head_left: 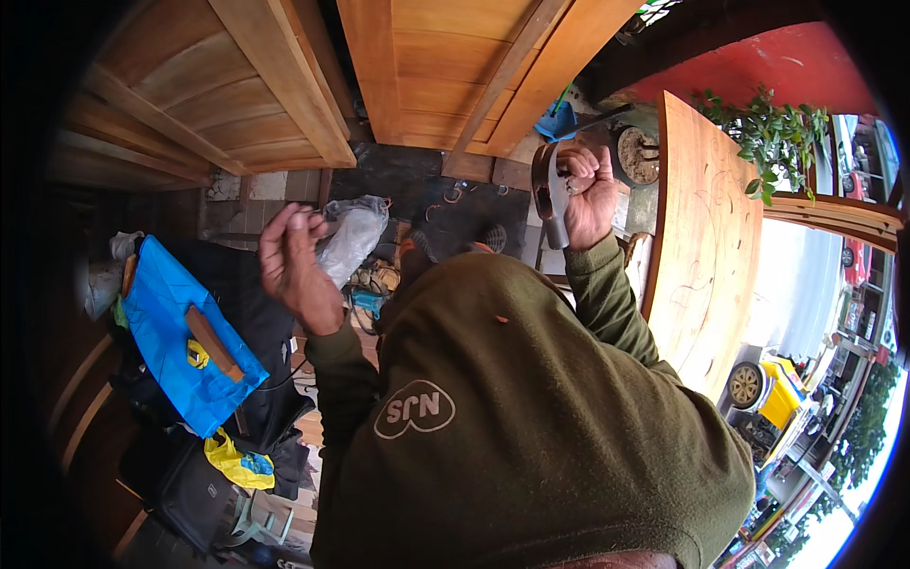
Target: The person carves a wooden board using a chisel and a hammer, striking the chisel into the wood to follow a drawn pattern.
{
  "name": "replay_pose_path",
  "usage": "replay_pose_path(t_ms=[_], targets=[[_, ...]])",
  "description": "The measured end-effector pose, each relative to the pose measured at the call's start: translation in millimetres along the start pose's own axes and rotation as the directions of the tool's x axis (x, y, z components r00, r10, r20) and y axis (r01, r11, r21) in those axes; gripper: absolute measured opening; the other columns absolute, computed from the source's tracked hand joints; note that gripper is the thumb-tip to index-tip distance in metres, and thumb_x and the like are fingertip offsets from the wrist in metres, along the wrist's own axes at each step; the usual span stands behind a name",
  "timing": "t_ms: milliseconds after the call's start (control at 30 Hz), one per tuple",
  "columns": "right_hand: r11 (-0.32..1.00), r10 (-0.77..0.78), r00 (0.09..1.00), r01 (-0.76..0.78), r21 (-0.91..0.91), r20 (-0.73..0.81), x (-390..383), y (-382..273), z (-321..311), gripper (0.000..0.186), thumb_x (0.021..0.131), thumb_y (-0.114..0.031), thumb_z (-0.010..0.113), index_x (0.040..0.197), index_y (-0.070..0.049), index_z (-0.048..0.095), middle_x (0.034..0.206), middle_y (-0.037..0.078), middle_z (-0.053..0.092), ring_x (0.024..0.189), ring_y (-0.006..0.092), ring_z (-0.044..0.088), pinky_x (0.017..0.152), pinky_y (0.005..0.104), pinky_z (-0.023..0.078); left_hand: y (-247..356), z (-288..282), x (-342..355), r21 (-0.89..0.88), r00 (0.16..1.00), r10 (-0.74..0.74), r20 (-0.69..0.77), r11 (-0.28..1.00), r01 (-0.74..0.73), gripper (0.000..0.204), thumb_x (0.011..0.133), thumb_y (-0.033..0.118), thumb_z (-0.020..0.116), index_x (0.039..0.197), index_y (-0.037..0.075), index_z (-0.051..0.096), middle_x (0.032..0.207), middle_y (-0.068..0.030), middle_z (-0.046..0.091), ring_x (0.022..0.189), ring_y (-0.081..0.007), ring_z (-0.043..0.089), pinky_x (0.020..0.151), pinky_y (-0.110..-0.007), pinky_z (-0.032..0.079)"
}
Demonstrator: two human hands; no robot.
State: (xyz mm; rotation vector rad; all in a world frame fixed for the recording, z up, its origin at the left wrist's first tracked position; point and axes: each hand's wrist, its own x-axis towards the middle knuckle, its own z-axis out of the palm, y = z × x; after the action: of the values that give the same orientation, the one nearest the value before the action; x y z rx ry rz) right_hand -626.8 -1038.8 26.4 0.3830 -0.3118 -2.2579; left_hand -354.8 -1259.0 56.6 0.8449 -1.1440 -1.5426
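My right hand point(590, 199) grips a metal-headed hammer point(552, 204), raised beside the left edge of an upright wooden board point(701, 237) with dark curved lines drawn on it. My left hand point(296, 261) is raised on the other side, its thumb and fingertips pinched together; anything between them is too small to make out. Just behind that hand a crumpled clear plastic bag point(353, 237) shows. Below, my feet stand on a dark floor point(417, 175), partly hidden by my olive top.
Panelled wooden doors point(450, 57) stand ahead and left. A blue sheet point(171, 322), yellow bag point(237, 460) and black case point(180, 493) lie left. A blue dustpan point(555, 119), planter point(635, 156) and plant point(768, 133) are ahead-right; a yellow vehicle point(782, 389) is outside.
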Motion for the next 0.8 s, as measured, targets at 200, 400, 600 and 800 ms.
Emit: replay_pose_path(t_ms=[200, 400, 600, 800], targets=[[0.991, -0.135, 0.973, 0.129, -0.046, -0.189, -2.9, -21.3, 7.3, 0.042, 0.107, -0.040, 0.055, 0.093, -0.001, 0.055, 0.098, 0.012, 0.064, 0.102, 0.0296, 0.065, 0.099, 0.0455, 0.057, 12.9, 111.0, -39.7, -0.075, 0.864, -0.075, 0.498, 0.989, 0.128, 0.012, 0.097, 0.000, 0.070, 0.109, -0.002, 0.069, 0.101, -0.0137, 0.075, 0.089, -0.0161, 0.072, 0.079, -0.030, 0.061], [0.998, 0.048, 0.999, -0.047, 0.035, -0.003, -11.8, -8.1, 32.7, 0.035, 0.106, -0.032, 0.057, 0.115, 0.002, 0.059, 0.109, 0.013, 0.066, 0.109, 0.0284, 0.064, 0.103, 0.0446, 0.055, 11.5, 149.4, -51.6, -0.134, 0.671, -0.095, 0.735, 0.950, 0.281, 0.011, 0.097, 0.001, 0.072, 0.107, -0.001, 0.070, 0.104, -0.0127, 0.075, 0.089, -0.0138, 0.072, 0.079, -0.027, 0.059], [0.998, 0.026, 0.999, -0.029, -0.057, -0.045, -12.4, -23.9, 28.3, 0.024, 0.102, -0.021, 0.059, 0.115, -0.001, 0.055, 0.111, 0.010, 0.063, 0.110, 0.0260, 0.062, 0.106, 0.0431, 0.049, 12.5, 162.3, -67.6, -0.185, 0.620, -0.113, 0.776, 0.900, 0.396, 0.010, 0.096, 0.002, 0.073, 0.106, 0.001, 0.071, 0.101, -0.0067, 0.074, 0.093, -0.0115, 0.069, 0.081, -0.026, 0.056], [0.972, -0.038, 0.994, 0.012, -0.235, -0.106, -13.9, -29.2, 27.9, 0.025, 0.101, -0.023, 0.061, 0.112, -0.002, 0.056, 0.107, 0.009, 0.063, 0.110, 0.0259, 0.062, 0.106, 0.0432, 0.049, 10.5, 163.7, -71.6, -0.195, 0.622, -0.052, 0.781, 0.926, 0.323, 0.008, 0.096, -0.001, 0.071, 0.104, 0.000, 0.072, 0.102, -0.0069, 0.074, 0.097, -0.0127, 0.070, 0.085, -0.026, 0.057]])
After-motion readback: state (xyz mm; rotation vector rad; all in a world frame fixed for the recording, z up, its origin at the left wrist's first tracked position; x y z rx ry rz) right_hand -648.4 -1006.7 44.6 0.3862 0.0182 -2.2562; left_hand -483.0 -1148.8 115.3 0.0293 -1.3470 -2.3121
